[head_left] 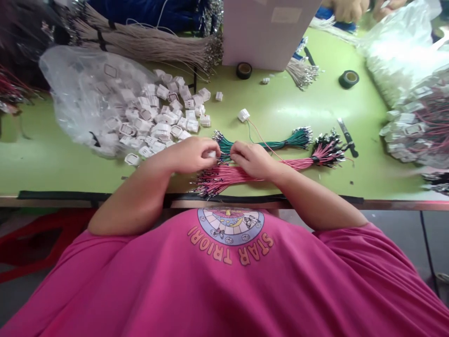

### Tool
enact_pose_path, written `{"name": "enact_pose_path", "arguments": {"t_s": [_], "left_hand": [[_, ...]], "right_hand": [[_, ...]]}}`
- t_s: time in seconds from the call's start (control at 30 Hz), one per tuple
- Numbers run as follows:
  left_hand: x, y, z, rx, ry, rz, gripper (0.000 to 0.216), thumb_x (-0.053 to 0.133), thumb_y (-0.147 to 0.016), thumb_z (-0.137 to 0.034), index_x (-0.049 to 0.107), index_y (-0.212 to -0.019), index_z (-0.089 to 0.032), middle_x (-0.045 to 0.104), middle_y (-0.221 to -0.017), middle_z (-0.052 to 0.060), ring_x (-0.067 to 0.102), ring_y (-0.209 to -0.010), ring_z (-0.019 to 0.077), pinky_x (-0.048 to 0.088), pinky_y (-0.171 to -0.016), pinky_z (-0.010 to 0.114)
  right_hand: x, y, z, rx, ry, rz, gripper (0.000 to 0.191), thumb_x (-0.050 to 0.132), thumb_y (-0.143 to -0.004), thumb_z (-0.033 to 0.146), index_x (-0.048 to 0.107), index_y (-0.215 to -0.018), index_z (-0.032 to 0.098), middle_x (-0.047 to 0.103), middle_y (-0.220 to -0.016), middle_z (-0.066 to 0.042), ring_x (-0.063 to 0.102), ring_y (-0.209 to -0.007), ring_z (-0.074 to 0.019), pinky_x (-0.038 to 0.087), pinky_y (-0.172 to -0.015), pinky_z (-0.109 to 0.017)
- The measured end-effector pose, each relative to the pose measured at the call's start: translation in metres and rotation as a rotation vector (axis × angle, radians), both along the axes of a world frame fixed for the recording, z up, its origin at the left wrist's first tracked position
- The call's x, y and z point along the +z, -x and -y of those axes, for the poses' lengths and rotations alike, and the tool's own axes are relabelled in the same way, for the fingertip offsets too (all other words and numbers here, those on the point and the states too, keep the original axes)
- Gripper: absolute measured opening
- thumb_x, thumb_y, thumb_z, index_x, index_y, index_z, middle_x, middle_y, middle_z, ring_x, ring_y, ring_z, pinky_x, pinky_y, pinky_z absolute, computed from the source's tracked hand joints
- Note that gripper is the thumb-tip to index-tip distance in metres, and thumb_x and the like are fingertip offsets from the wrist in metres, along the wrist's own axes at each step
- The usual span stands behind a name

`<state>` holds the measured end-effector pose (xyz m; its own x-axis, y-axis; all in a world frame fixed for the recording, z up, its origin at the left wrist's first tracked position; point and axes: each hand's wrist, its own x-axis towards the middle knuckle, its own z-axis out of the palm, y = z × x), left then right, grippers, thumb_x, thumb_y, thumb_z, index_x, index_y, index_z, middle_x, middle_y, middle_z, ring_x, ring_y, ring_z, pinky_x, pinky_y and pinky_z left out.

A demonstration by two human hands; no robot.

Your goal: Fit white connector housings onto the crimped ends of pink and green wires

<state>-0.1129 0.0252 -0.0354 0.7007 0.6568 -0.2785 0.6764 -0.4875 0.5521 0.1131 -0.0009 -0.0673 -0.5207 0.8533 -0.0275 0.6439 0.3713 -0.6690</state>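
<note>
My left hand (194,154) is closed around a white plastic connector housing (211,153), which shows between the thumb and fingers. Just to its right, my right hand (253,159) is pinched shut; what its fingertips hold is hidden. Under and beside the hands lie a bundle of green wires (270,145) and a bundle of pink wires (224,174), both with metal terminals at their ends. Behind the right hand, a single white connector (243,115) lies with a thin green wire and a pink wire running from it.
Loose white connectors spill from a clear plastic bag (75,89) at left. Black tape rolls (243,70) (348,79), a small knife (347,137) and a pale box (263,35) stand farther back. Wired connectors (410,126) pile up at right. Another person's hand (347,8) shows at top right.
</note>
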Motion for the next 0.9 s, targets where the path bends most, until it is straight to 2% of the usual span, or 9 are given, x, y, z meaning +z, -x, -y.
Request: {"name": "enact_pose_path", "arguments": {"t_s": [0.1, 0.2, 0.27, 0.33, 0.47, 0.57, 0.7, 0.8, 0.9], "left_hand": [[0.004, -0.006, 0.013, -0.163, -0.049, 0.005, 0.019, 0.051, -0.081, -0.022, 0.066, -0.09, -0.017, 0.066, -0.093, 0.006, 0.058, -0.083, 0.0167, 0.042, -0.076, 0.028], [-0.004, -0.02, 0.028, -0.23, -0.065, -0.093, 0.033, 0.059, -0.083, -0.033, 0.063, -0.111, -0.017, 0.067, -0.105, 0.009, 0.062, -0.093, 0.0224, 0.045, -0.079, 0.032], [-0.014, -0.029, 0.034, -0.232, -0.103, -0.164, 0.043, 0.062, -0.083, -0.036, 0.059, -0.121, -0.017, 0.067, -0.11, 0.012, 0.064, -0.097, 0.0257, 0.046, -0.08, 0.034], [-0.025, -0.034, 0.036, -0.231, -0.111, -0.187, 0.036, 0.058, -0.086, -0.031, 0.062, -0.119, -0.018, 0.067, -0.109, 0.013, 0.066, -0.095, 0.0259, 0.047, -0.079, 0.035], [-0.037, -0.033, 0.032, -0.183, -0.035, -0.098, 0.032, 0.057, -0.083, -0.027, 0.067, -0.112, -0.02, 0.07, -0.11, 0.012, 0.067, -0.096, 0.0278, 0.05, -0.082, 0.038], [-0.035, -0.028, 0.027, -0.158, 0.028, -0.051, 0.033, 0.061, -0.081, -0.032, 0.07, -0.11, -0.02, 0.072, -0.107, 0.012, 0.067, -0.094, 0.0277, 0.05, -0.081, 0.037], [-0.019, -0.018, 0.02, -0.193, 0.18, 0.005, 0.025, 0.059, -0.08, -0.031, 0.068, -0.1, -0.019, 0.071, -0.095, 0.009, 0.064, -0.079, 0.0205, 0.047, -0.072, 0.032], [-0.007, -0.007, 0.012, -0.079, 0.183, 0.129, 0.032, 0.056, -0.075, -0.02, 0.064, -0.105, -0.018, 0.069, -0.099, 0.007, 0.062, -0.082, 0.0174, 0.047, -0.074, 0.029], [-0.005, -0.003, 0.006, 0.174, 0.194, 0.283, 0.028, 0.06, -0.076, -0.023, 0.062, -0.103, -0.017, 0.067, -0.096, 0.005, 0.059, -0.076, 0.0138, 0.047, -0.07, 0.027]], "right_hand": [[-0.016, -0.007, -0.004, -0.109, 0.13, -0.324, 0.012, 0.045, -0.091, 0.03, 0.045, -0.082, 0.022, 0.049, -0.064, 0.004, 0.042, -0.059, -0.0122, 0.034, -0.062, -0.028], [-0.028, -0.013, -0.007, -0.186, 0.207, -0.524, 0.015, 0.045, -0.091, 0.035, 0.045, -0.082, 0.023, 0.041, -0.061, 0.007, 0.036, -0.056, -0.0104, 0.033, -0.058, -0.026], [-0.028, -0.012, -0.006, -0.186, 0.171, -0.53, 0.017, 0.047, -0.089, 0.036, 0.046, -0.081, 0.022, 0.041, -0.064, 0.006, 0.037, -0.06, -0.0108, 0.034, -0.06, -0.027], [-0.024, -0.005, -0.002, -0.17, 0.114, -0.502, 0.017, 0.047, -0.089, 0.036, 0.047, -0.08, 0.021, 0.045, -0.068, 0.004, 0.041, -0.066, -0.0121, 0.037, -0.065, -0.028], [-0.013, 0.017, 0.005, -0.002, 0.067, -0.425, 0.014, 0.044, -0.09, 0.032, 0.049, -0.083, 0.021, 0.056, -0.079, -0.001, 0.049, -0.075, -0.014, 0.041, -0.074, -0.03], [-0.011, 0.028, 0.004, 0.036, 0.067, -0.387, 0.014, 0.044, -0.091, 0.03, 0.052, -0.087, 0.02, 0.06, -0.083, -0.001, 0.052, -0.077, -0.0136, 0.043, -0.076, -0.029], [-0.01, 0.023, 0.002, 0.042, 0.126, -0.467, 0.022, 0.047, -0.093, 0.035, 0.061, -0.092, 0.018, 0.067, -0.089, -0.003, 0.057, -0.079, -0.0127, 0.046, -0.076, -0.028], [-0.007, 0.012, 0.003, -0.011, 0.132, -0.537, 0.027, 0.052, -0.091, 0.039, 0.067, -0.09, 0.016, 0.07, -0.086, -0.003, 0.059, -0.078, -0.0126, 0.047, -0.076, -0.028], [0.0, 0.001, 0.005, -0.176, 0.038, -0.452, 0.024, 0.057, -0.088, 0.034, 0.072, -0.084, 0.015, 0.07, -0.077, -0.003, 0.059, -0.07, -0.0124, 0.046, -0.069, -0.027]]}}
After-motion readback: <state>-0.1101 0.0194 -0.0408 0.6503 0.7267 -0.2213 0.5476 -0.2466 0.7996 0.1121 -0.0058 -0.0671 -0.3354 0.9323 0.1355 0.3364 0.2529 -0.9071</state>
